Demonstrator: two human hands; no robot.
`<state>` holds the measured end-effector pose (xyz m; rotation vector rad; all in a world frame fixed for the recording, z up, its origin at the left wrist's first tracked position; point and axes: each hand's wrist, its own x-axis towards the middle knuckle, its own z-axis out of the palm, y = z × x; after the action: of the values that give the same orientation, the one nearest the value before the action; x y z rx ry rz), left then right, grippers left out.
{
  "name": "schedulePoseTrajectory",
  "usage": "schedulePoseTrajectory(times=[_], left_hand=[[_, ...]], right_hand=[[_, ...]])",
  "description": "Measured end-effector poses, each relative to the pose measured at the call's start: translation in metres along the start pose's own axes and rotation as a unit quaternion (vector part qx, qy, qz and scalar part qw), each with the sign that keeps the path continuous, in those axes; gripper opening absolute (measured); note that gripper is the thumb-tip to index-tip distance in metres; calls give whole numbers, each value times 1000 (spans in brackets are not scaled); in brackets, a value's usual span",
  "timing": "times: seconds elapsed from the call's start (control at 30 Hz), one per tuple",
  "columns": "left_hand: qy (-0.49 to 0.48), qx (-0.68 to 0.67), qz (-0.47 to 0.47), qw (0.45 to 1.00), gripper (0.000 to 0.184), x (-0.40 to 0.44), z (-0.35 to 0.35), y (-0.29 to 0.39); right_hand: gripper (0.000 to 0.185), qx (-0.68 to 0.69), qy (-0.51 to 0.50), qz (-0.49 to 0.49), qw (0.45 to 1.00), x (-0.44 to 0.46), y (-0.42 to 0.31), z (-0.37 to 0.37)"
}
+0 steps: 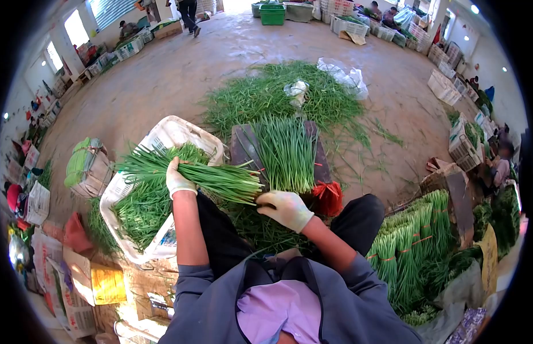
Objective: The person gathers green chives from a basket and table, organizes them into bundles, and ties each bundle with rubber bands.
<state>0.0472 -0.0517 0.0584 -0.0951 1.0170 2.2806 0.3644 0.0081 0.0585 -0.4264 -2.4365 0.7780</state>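
Over right side of white plastic crate (169, 135): long bunch of thin green stalks (223, 180), left hand (180, 179) in whitish glove wrapped round its middle. Right hand (286, 210) in whitish glove, fingers half-curled beside bunch's cut ends; whether pinching any, unclear. Rightward, second green bundle (286, 155) lying on dark flat board (245, 150). Beyond, loose green leaf heap (249, 94) on brown floor (163, 74).

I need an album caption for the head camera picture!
Gloved left hand grips green stalks; right hand at their ends.

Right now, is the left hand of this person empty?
No, the left hand is closed around a bunch of green stalks.
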Motion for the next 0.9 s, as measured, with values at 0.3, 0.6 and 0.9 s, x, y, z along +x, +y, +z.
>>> schedulePoseTrajectory(times=[0.3, 0.6, 0.9], left_hand=[[6, 5, -31, 999, 17, -8, -1, -21], [9, -13, -35, 999, 20, -7, -3, -30], [14, 26, 26, 999, 16, -4, -8, -30]], right_hand=[[12, -35, 96, -139, 985, 48, 3, 21], [22, 452, 63, 231, 859, 38, 5, -19], [17, 466, 57, 205, 859, 37, 8, 1]])
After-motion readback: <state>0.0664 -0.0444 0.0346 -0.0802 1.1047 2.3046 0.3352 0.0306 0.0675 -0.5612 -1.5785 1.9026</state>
